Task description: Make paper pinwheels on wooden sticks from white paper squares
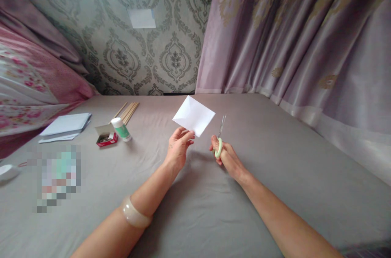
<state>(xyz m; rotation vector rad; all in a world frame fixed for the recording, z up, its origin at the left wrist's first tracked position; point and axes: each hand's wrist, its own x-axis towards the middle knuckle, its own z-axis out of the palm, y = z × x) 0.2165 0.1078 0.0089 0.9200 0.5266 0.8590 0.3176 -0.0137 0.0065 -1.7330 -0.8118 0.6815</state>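
Note:
Near the middle of the view, my left hand [179, 147] pinches a white sheet of paper [195, 116] by its lower edge, thumb in front. The paper is held up at a tilt above the cloth, with faint crease lines on it. To its right, my right hand [226, 154] grips a pair of scissors [219, 146] with pale green handles, the thumb through one loop. The blades point up and away, slightly apart from each other, and do not touch the paper.
A grey cloth [275, 160] covers the surface. On the left are a stack of paper [65, 125], an open red box [106, 139] of small items, a glue stick [121, 129], thin wooden sticks [130, 112] and a white round object [8, 172]. Curtains [244, 38] hang on the right.

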